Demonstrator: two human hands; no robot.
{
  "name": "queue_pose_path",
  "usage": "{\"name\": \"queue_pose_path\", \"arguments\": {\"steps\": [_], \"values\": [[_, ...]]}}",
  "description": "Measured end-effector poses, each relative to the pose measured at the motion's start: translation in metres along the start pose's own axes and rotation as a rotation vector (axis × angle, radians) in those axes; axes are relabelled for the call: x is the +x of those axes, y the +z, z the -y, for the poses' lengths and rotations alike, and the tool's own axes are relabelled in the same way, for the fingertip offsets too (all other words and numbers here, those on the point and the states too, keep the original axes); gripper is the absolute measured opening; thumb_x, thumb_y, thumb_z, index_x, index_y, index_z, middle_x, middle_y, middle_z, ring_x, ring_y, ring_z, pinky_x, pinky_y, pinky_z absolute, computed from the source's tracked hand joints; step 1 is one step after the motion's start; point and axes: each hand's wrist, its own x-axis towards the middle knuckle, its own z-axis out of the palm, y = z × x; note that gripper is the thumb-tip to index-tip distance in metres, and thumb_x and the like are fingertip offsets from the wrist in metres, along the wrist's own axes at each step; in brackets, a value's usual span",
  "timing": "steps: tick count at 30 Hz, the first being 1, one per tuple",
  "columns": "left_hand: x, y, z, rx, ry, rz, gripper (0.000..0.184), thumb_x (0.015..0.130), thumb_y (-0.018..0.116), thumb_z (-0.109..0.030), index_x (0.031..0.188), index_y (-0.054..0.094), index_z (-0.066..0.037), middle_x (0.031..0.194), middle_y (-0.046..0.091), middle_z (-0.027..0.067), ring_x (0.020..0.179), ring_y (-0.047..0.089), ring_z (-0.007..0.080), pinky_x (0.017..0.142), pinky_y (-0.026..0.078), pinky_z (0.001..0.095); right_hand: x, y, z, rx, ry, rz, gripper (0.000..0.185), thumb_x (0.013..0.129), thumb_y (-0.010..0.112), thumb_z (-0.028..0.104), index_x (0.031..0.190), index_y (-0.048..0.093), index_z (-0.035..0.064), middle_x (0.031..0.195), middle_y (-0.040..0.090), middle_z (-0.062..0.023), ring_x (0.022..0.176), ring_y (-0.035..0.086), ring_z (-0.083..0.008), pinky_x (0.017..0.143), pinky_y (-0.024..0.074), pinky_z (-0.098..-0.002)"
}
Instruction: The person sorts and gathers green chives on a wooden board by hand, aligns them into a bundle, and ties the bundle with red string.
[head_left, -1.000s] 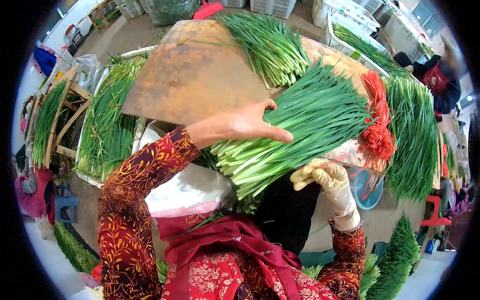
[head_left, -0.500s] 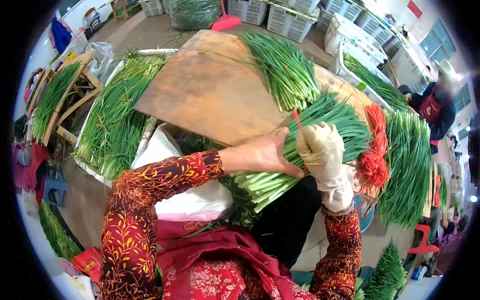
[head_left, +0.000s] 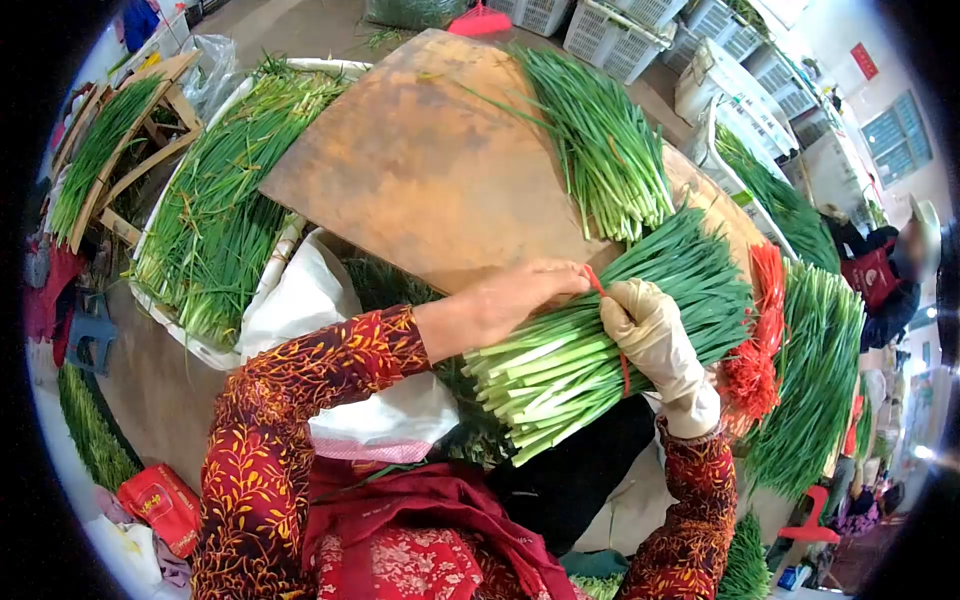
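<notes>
A thick bundle of garlic chives (head_left: 555, 365) lies across my dark-trousered lap, pale stalk ends toward the lower left and green leaves toward the upper right. Around it runs a red tie (head_left: 626, 374). My bare left hand (head_left: 505, 302) pinches one end of that tie at the bundle's upper edge. My right hand (head_left: 655, 335), in a pale glove, lies over the bundle with its fingers closed on the tie close to my left fingertips. Just right of my gloved hand hangs a bunch of red ties (head_left: 758, 350).
A wooden board (head_left: 420, 160) carries another chive bundle (head_left: 610, 150). More chives fill a white tub (head_left: 150, 285) at left, and a tall heap of chives (head_left: 810, 370) stands at right. White crates (head_left: 610, 40) line the back. A person (head_left: 885, 280) is at far right.
My left hand has moved from clasping the stalks to pinching the tie's end. The tie now wraps round the bundle, and my right hand has turned lower against it.
</notes>
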Motion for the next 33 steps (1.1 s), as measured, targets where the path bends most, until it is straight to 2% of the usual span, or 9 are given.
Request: {"name": "queue_pose_path", "arguments": {"steps": [3,5,7,9,10,13,15,29,33], "values": [[0.004,-0.012,0.005,-0.131,-0.065,-0.065,0.021,0.085,0.053,-0.012,0.105,0.054,-0.007,0.093,0.057,-0.0016,0.082,0.052,0.0059,0.076,0.043,0.0211,0.000,-0.003,0.008,0.033,0.112,0.031,0.014,0.075,0.054,0.005,0.063,0.049,0.0003,0.058,0.047,-0.0173,0.056,0.048,-0.0340,0.053,0.0383,-0.0386],[0.008,-0.022,0.008,0.001,0.019,-0.021,0.017,0.084,0.054,-0.010,0.101,0.054,-0.007,0.092,0.057,-0.0011,0.081,0.053,0.0063,0.075,0.042,0.0200,0.003,-0.005,0.010,0.020,0.143,0.070,0.015,0.074,0.055,0.005,0.062,0.048,0.0000,0.058,0.047,-0.0175,0.057,0.048,-0.0345,0.053,0.0383,-0.0388],[0.011,-0.022,0.012,-0.078,0.028,-0.020,0.014,0.083,0.056,-0.008,0.097,0.055,-0.006,0.090,0.057,-0.0010,0.080,0.052,0.0061,0.074,0.042,0.0195,0.005,-0.004,0.011,0.006,0.160,0.098,0.016,0.074,0.055,0.006,0.061,0.048,0.0001,0.058,0.047,-0.0176,0.057,0.048,-0.0346,0.054,0.0383,-0.0392],[0.008,-0.019,0.013,0.036,0.115,-0.071,0.014,0.081,0.057,-0.005,0.095,0.055,-0.006,0.088,0.056,-0.0011,0.080,0.051,0.0059,0.073,0.042,0.0197,0.006,-0.010,0.023,-0.019,0.192,0.133,0.016,0.073,0.056,0.007,0.061,0.048,0.0002,0.057,0.047,-0.0173,0.058,0.049,-0.0346,0.054,0.0386,-0.0393],[0.013,-0.021,0.016,0.099,0.160,-0.089,0.012,0.080,0.059,-0.007,0.091,0.055,-0.006,0.082,0.054,-0.0024,0.071,0.050,0.0054,0.065,0.041,0.0190,0.006,-0.009,0.023,-0.037,0.198,0.127,0.016,0.073,0.056,0.007,0.061,0.048,0.0003,0.056,0.047,-0.0171,0.058,0.049,-0.0345,0.054,0.0388,-0.0392],[0.015,-0.019,0.015,0.240,0.206,-0.151,0.010,0.080,0.059,-0.006,0.089,0.055,-0.004,0.082,0.055,-0.0016,0.073,0.050,0.0062,0.067,0.042,0.0200,0.010,-0.007,0.022,-0.043,0.216,0.154,0.016,0.072,0.056,0.007,0.060,0.048,0.0003,0.055,0.047,-0.0166,0.057,0.049,-0.0341,0.054,0.0395,-0.0388],[0.007,-0.014,0.009,0.273,0.223,-0.156,0.009,0.080,0.059,-0.005,0.088,0.055,-0.004,0.081,0.055,-0.0012,0.074,0.050,0.0063,0.068,0.042,0.0204,0.012,-0.013,0.037,0.001,0.229,0.187,0.019,0.071,0.054,0.002,0.058,0.042,-0.0002,0.055,0.039,-0.0123,0.053,0.040,-0.0278,0.051,0.0324,-0.0353],[0.001,-0.012,0.004,0.334,0.254,-0.134,0.010,0.080,0.061,-0.007,0.085,0.053,-0.005,0.079,0.055,-0.0014,0.077,0.052,0.0068,0.073,0.043,0.0220,0.021,-0.016,0.048,-0.065,0.308,0.266,0.017,0.072,0.055,0.004,0.060,0.045,-0.0020,0.055,0.043,-0.0155,0.054,0.044,-0.0304,0.052,0.0353,-0.0367],[0.002,-0.012,0.006,0.419,0.299,-0.163,0.015,0.079,0.061,-0.008,0.090,0.051,-0.005,0.079,0.057,0.0005,0.077,0.054,0.0084,0.073,0.043,0.0232,0.023,-0.015,0.049,-0.074,0.311,0.257,0.018,0.072,0.055,0.005,0.059,0.044,-0.0022,0.055,0.042,-0.0163,0.053,0.043,-0.0313,0.052,0.0349,-0.0372]]}}
